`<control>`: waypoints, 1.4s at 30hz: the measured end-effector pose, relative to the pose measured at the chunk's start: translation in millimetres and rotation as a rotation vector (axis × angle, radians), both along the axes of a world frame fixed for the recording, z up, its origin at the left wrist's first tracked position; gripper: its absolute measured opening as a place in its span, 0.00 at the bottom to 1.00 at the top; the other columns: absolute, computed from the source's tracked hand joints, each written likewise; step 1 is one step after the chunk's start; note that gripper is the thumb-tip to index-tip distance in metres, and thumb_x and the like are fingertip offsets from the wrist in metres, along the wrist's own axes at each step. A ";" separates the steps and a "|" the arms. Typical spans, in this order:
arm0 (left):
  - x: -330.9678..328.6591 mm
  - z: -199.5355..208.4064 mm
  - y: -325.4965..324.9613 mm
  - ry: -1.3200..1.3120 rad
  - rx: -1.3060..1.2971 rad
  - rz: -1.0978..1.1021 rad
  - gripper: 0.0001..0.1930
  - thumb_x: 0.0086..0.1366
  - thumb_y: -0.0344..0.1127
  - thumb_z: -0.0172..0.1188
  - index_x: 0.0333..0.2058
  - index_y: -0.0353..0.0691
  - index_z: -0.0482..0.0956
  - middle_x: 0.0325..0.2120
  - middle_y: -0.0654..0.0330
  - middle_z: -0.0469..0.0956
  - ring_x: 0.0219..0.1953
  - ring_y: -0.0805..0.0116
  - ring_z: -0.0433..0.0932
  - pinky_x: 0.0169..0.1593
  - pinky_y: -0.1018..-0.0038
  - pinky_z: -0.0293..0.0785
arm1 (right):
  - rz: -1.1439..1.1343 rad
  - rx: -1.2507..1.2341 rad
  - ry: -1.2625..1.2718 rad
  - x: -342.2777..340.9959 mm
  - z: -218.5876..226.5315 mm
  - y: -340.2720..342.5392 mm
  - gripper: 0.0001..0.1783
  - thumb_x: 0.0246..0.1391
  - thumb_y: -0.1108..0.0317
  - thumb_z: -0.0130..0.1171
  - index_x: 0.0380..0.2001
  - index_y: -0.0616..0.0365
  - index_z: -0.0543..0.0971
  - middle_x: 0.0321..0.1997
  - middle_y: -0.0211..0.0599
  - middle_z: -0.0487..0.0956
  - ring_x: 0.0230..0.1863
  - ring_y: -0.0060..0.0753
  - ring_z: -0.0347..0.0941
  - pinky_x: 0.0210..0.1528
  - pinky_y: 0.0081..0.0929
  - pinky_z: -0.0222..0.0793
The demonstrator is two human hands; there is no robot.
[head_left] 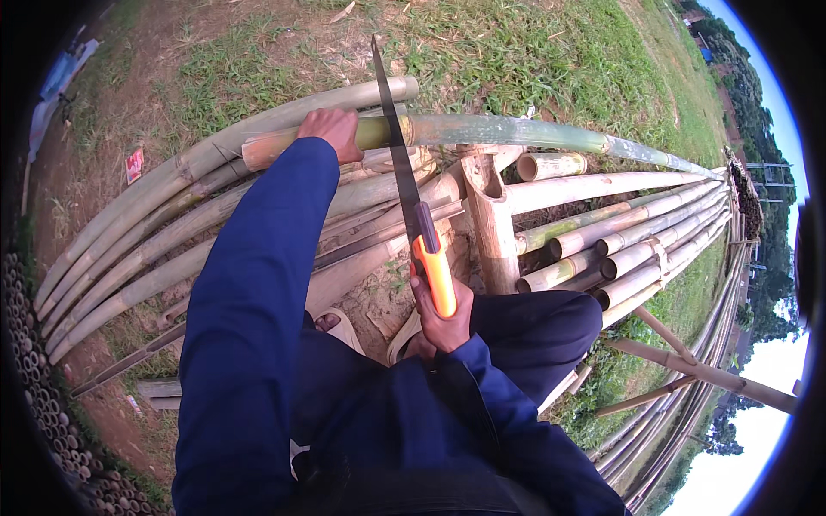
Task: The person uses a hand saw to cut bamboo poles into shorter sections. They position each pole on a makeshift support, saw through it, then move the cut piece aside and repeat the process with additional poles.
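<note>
Grass (533, 60) in bg — L hand (334, 132) round mottled green bamboo (469, 130), R hand (449, 320) round orange saw handle (437, 271)

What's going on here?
A person in dark blue sleeves has the left hand clasped on a long, round green bamboo pole, near its cut end. The right hand grips a long metal saw with an orange handle. Its blade crosses in front of the pole, just right of the left hand; whether the teeth touch isn't clear. The pole is in one piece. Pale, round bamboo poles lie to the left.
</note>
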State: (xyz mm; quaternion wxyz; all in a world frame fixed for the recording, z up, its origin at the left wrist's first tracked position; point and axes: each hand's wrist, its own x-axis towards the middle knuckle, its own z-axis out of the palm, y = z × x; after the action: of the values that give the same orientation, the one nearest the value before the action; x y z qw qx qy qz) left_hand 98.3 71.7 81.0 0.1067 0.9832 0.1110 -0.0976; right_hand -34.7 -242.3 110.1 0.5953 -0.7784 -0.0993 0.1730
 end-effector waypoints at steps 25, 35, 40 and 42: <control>6.6 -5.2 -11.9 -0.085 0.046 0.007 0.26 0.49 0.45 0.72 0.44 0.33 0.82 0.39 0.44 0.86 0.46 0.49 0.86 0.54 0.60 0.80 | 0.099 -0.058 -0.100 87.0 -5.1 54.2 0.09 0.63 0.70 0.65 0.35 0.67 0.81 0.22 0.29 0.76 0.24 0.17 0.68 0.29 0.23 0.67; 5.6 -2.5 -4.6 -0.032 0.009 -0.005 0.26 0.48 0.45 0.73 0.42 0.32 0.82 0.38 0.42 0.86 0.44 0.47 0.86 0.52 0.59 0.81 | 0.050 -0.078 -0.138 -40.7 24.4 -52.7 0.10 0.62 0.75 0.64 0.45 0.68 0.82 0.23 0.27 0.77 0.23 0.17 0.71 0.29 0.22 0.69; -1.5 -9.6 -9.9 -0.043 0.011 0.016 0.26 0.49 0.44 0.72 0.43 0.32 0.82 0.38 0.42 0.86 0.45 0.47 0.86 0.52 0.58 0.81 | 0.043 -0.070 0.065 34.7 18.2 11.5 0.09 0.61 0.72 0.65 0.40 0.68 0.81 0.24 0.32 0.79 0.23 0.20 0.70 0.30 0.26 0.70; 11.6 3.3 -9.6 -0.050 0.016 0.004 0.26 0.49 0.44 0.72 0.43 0.32 0.82 0.39 0.42 0.86 0.45 0.47 0.85 0.53 0.58 0.81 | 0.101 -0.053 -0.154 84.3 1.7 47.5 0.10 0.61 0.70 0.66 0.36 0.68 0.81 0.23 0.33 0.78 0.23 0.21 0.70 0.30 0.27 0.69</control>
State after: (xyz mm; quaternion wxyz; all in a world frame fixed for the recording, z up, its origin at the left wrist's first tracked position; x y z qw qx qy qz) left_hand 109.9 62.1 84.4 0.1018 0.9859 0.1113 -0.0720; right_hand 49.5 -194.8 111.7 0.5554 -0.7990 -0.1794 0.1450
